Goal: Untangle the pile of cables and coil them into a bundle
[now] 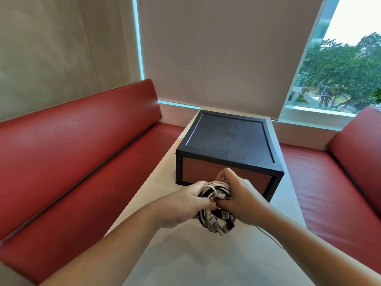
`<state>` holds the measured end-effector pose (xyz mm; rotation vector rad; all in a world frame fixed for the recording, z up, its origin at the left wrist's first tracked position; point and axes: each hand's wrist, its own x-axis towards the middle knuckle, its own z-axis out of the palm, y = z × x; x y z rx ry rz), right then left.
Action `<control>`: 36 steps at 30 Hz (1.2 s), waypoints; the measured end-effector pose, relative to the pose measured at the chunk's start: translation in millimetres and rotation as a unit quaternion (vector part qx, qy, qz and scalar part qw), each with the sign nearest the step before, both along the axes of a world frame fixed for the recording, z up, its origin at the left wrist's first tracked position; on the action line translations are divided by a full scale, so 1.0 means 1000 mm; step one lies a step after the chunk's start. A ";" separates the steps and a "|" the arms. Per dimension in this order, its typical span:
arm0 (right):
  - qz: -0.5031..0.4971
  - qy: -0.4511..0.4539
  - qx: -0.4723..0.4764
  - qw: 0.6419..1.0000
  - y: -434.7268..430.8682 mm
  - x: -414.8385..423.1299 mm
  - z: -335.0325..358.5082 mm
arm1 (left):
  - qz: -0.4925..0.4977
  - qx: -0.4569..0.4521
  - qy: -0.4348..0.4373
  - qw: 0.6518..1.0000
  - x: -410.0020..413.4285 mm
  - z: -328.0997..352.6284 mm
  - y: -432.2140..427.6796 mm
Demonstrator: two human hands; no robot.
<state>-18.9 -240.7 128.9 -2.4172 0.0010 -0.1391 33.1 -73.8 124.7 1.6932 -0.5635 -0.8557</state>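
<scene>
**Coil nearly gathered, loose ends waiting to spring**

Over the near end of the white surface [216,261], both hands meet around the bundle of cables [214,203], held just above the top rather than resting on it, as far as I can tell. The left hand [185,203] comes in from the side, fingers wrapped over the upper loops and thumb pressed in, so its grip is clamped on the coil. The right hand [241,201] arches over from the other side, wrist raised, fingertips pinched down into the white and black strands, closed on them too.

Below the hands several plug ends [218,228] dangle out of the coil, and one thin white cable [270,238] trails off under the right forearm across the surface. That tail looks like the risk: if it snags on the edge or the arm, a tug could pull loops back out. If either hand eases off to re-grip, the springy turns may well fan open.

Just beyond the hands sits a black box [228,139] with a red mesh front, close enough to catch a swinging plug. Red bench seats [82,162] flank the surface, with blinds and a window behind.
</scene>
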 end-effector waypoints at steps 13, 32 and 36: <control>-0.071 0.075 0.202 0.974 0.004 0.003 -0.012 | -0.009 0.003 -0.006 1.000 -0.001 0.000 0.002; 0.093 0.252 0.095 0.959 -0.017 0.000 0.021 | -0.012 -0.012 0.054 0.998 0.008 -0.009 0.015; 0.091 0.195 -0.111 0.970 -0.014 0.006 0.010 | -0.010 0.009 0.056 0.998 0.011 -0.011 0.019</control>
